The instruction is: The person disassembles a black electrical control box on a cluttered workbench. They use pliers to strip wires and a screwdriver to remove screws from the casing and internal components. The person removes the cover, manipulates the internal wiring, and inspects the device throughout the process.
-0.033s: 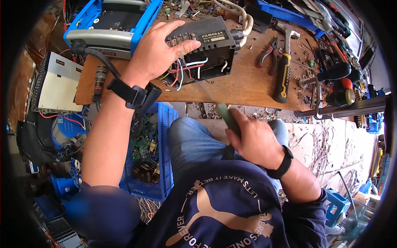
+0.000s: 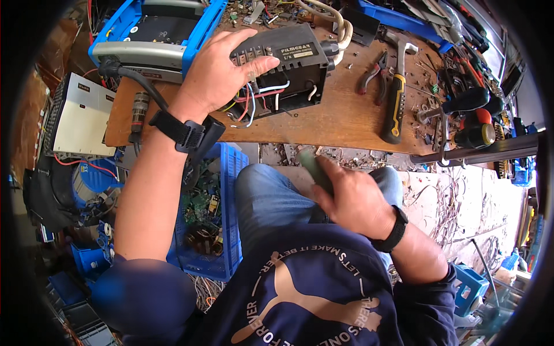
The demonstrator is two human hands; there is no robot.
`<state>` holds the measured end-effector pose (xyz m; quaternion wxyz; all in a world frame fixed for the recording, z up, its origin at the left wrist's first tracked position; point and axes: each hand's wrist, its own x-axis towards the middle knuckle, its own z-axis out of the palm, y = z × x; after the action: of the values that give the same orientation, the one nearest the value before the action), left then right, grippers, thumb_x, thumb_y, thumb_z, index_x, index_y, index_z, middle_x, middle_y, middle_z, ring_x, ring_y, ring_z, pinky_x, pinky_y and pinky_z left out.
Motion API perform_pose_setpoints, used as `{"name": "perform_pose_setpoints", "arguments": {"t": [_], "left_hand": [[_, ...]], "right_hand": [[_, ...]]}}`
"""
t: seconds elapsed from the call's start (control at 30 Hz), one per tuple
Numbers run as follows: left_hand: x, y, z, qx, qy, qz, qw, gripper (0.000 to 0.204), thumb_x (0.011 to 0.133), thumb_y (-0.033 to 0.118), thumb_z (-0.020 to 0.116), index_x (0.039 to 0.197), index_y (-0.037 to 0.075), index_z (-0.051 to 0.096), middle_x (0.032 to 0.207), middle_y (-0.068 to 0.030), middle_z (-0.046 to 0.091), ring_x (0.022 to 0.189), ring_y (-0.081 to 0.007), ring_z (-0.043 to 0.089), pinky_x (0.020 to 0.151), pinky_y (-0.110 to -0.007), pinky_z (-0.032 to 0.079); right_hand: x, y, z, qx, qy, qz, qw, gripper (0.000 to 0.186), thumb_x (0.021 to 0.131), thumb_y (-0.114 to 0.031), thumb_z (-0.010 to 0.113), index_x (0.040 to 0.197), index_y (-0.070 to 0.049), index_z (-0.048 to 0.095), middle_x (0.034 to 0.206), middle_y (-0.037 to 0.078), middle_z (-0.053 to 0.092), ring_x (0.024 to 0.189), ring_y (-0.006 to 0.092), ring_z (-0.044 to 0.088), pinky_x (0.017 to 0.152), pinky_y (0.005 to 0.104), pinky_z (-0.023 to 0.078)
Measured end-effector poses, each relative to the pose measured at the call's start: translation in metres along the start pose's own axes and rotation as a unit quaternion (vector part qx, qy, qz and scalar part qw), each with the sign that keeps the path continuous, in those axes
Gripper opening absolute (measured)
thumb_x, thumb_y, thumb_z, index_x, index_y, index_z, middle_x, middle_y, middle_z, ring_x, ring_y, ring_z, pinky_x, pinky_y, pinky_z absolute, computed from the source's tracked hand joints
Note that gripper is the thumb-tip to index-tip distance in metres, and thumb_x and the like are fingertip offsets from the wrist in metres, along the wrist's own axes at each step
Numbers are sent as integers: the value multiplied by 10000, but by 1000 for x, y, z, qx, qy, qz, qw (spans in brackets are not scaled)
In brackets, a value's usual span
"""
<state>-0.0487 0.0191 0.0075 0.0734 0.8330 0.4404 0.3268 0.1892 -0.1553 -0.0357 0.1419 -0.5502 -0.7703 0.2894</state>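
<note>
Left hand [image 2: 216,72] lies with fingers spread over the black plastic electrical box with loose coloured wires [image 2: 285,72], at the far middle of the wooden bench [image 2: 340,124]. Right hand [image 2: 355,199], nearer, is closed round a grey-green tool handle [image 2: 314,167] above the lap.

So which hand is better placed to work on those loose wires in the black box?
Probably the right hand: it holds a green-handled tool above the lap, while the left hand lies on the black box, steadying it.
</note>
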Motion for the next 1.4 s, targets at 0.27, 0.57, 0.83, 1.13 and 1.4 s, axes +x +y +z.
{"name": "perform_pose_setpoints", "arguments": {"t": [0.27, 0.57, 0.83, 1.13, 1.4], "left_hand": [[-5, 18, 1, 53, 22, -49, 997, 718, 789, 535, 742, 1200, -41, 618, 1101, -241, 636, 1045, -368, 610, 913, -422, 484], [-9, 30, 1, 78, 35, -102, 991, 714, 812, 545, 710, 1204, -43, 613, 1088, -269, 628, 1052, -399, 596, 926, -440, 468], [-13, 44, 2, 124, 26, -184, 975, 736, 854, 580, 628, 1220, -58, 596, 1126, -296, 615, 1132, -421, 549, 995, -456, 418], [-20, 61, -6, 159, -2, -211, 964, 786, 859, 559, 614, 1269, -108, 536, 1109, -315, 613, 1081, -447, 587, 941, -467, 462], [-34, 58, -27, 34, -91, -161, 982, 803, 780, 304, 756, 1398, -74, 410, 1363, -280, 490, 1277, -381, 478, 1080, -398, 361]], "right_hand": [[11, -9, 11, 48, -40, 29, 998, 462, 890, -213, 593, 1242, 69, 492, 892, 302, 653, 856, 459, 640, 793, 507, 507], [5, 3, 41, 149, 24, 30, 988, 456, 907, -213, 565, 1243, 81, 471, 904, 306, 646, 854, 457, 639, 791, 499, 504], [4, -6, 25, 519, -83, 185, 831, 378, 943, -237, 547, 1172, 63, 521, 776, 103, 594, 556, 179, 574, 486, 308, 452], [20, 9, 5, 632, 10, 187, 752, 272, 968, -237, 501, 1098, 1, 516, 788, 50, 558, 493, 107, 502, 383, 239, 356], [-2, 13, 7, 535, -63, 176, 824, 300, 940, -224, 511, 1075, 39, 561, 777, 53, 571, 519, 112, 532, 426, 266, 429]]}}
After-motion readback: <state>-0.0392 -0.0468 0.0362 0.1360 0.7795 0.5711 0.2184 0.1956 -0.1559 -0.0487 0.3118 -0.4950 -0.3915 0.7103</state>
